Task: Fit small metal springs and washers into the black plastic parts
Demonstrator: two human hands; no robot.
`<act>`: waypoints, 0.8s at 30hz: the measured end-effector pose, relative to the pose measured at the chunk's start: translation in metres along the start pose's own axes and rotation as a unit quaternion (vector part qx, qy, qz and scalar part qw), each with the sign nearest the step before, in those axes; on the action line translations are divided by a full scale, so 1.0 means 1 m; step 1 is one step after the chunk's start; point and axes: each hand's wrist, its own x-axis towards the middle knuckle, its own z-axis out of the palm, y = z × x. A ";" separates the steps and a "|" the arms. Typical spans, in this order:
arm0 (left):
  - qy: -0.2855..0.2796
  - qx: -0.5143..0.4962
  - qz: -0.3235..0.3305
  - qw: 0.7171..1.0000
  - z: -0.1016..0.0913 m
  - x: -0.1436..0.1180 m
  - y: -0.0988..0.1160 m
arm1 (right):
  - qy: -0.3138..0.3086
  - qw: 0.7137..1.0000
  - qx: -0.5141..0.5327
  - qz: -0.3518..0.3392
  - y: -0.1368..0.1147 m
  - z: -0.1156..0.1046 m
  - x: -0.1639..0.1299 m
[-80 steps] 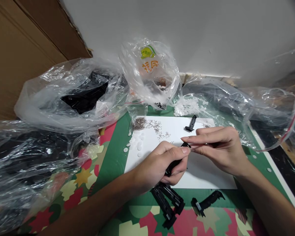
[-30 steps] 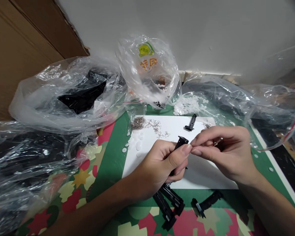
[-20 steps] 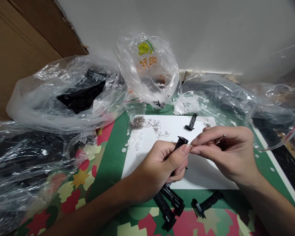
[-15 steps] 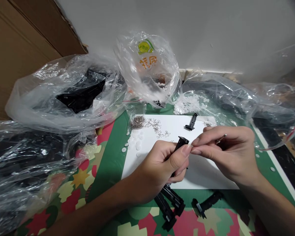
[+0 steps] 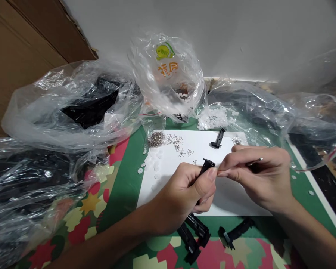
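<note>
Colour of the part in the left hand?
Black part, left hand; head view.

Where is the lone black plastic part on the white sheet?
The lone black plastic part lies near the white sheet's far edge, just beyond the right hand.

the white sheet [image 5: 235, 194] lies mostly bare below and to the right of the hands, and its middle strip between the small wire springs [image 5: 182, 145] and the lone black clip [image 5: 217, 139] is free too. crumpled clear bags [image 5: 72, 108] crowd the left and far edge, another bag [image 5: 282, 112] closes the right. white discs [image 5: 154, 166] dot the sheet's left edge. black clips [image 5: 194, 235] lie on the desk [image 5: 123, 179] just under the left wrist.
</note>
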 end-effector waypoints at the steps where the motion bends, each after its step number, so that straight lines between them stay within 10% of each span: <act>1: 0.000 -0.002 -0.001 1.000 0.000 0.000 0.000 | 0.003 1.000 0.003 0.004 0.000 0.001 0.000; 24: 0.001 -0.031 -0.021 0.999 0.002 0.001 0.005 | 0.048 0.998 0.018 0.039 0.001 0.008 -0.005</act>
